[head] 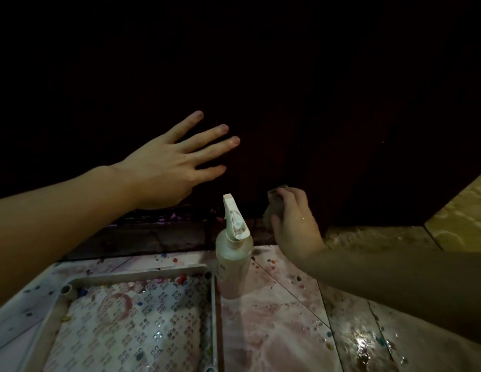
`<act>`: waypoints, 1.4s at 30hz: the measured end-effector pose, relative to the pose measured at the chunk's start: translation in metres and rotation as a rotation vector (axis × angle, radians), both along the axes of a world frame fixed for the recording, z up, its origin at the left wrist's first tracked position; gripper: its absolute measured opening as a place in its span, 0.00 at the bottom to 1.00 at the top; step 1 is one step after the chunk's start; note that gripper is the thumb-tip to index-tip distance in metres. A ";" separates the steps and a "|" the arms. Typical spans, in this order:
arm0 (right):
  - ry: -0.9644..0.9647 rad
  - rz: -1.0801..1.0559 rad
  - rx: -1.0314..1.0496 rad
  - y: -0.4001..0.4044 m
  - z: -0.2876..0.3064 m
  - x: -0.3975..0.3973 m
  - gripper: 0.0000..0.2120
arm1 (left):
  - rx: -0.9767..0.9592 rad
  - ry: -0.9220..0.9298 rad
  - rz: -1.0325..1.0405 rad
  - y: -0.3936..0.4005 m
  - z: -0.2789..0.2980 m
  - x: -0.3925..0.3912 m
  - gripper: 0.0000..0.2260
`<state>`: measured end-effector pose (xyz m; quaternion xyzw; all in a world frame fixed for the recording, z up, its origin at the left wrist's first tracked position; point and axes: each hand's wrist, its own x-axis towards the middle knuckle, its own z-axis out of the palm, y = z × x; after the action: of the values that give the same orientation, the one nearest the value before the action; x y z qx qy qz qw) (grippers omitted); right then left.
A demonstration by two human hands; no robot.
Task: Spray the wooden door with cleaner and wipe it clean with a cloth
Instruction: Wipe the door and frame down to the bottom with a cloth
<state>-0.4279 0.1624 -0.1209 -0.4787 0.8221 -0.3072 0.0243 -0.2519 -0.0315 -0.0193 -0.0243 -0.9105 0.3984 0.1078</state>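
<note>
The dark wooden door [314,103] fills the upper part of the view and is barely lit. My left hand [169,165] lies flat against its lower left part with the fingers spread. My right hand [293,218] grips a crumpled pale cloth [274,208] and holds it against the door's bottom edge. A white spray bottle [234,248] of pale liquid stands upright on the floor between my two hands, touched by neither.
An upturned white plastic stool or crate [142,275] with a perforated stained panel lies at the lower left. The tiled floor [301,318] is wet, pink-stained and strewn with small coloured bits. Yellowish paving [459,218] shows at the right beyond the door.
</note>
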 end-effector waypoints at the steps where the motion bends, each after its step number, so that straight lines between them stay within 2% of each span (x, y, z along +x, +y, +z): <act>1: 0.044 0.023 0.078 0.002 -0.006 0.000 0.29 | -0.010 0.002 0.001 0.000 -0.001 0.000 0.29; 5: 0.225 0.094 0.325 0.009 -0.025 -0.008 0.39 | 0.005 0.019 -0.022 -0.002 -0.003 0.000 0.30; 9: 0.504 0.241 0.348 0.008 -0.024 -0.030 0.28 | -0.009 -0.006 0.010 -0.003 -0.005 0.000 0.31; 13: 0.747 0.577 0.347 0.019 -0.025 -0.051 0.22 | -0.003 0.010 -0.017 -0.002 -0.002 0.000 0.31; 15: 0.813 0.671 0.316 0.027 -0.022 -0.052 0.19 | -0.001 -0.008 0.004 -0.001 -0.001 0.001 0.31; 21: 1.036 0.694 0.084 -0.002 0.009 -0.053 0.21 | 0.007 -0.012 0.012 0.001 0.001 0.002 0.31; 25: 1.192 0.839 0.243 -0.008 -0.002 -0.059 0.20 | 0.008 -0.016 -0.010 -0.002 0.002 0.003 0.32; 27: 1.193 0.834 0.364 -0.006 -0.011 -0.062 0.18 | 0.013 -0.002 -0.028 -0.006 0.003 0.006 0.33; 29: 1.184 0.823 0.396 -0.006 -0.012 -0.067 0.18 | 0.031 0.021 -0.049 -0.009 0.004 0.008 0.34; 33: 1.238 0.895 0.306 -0.012 0.001 -0.073 0.24 | 0.047 0.066 -0.062 -0.018 0.005 0.020 0.35; 38: 1.332 0.897 -0.027 -0.040 0.046 -0.069 0.18 | 0.060 0.098 -0.036 -0.026 0.005 0.035 0.37; 42: 1.382 0.833 -0.171 -0.058 0.077 -0.061 0.16 | 0.055 0.145 -0.015 -0.031 0.009 0.048 0.36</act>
<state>-0.4885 0.1042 -0.0435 -0.8273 0.3792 0.0304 -0.4133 -0.2041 -0.0629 -0.0102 0.0007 -0.9107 0.3732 0.1772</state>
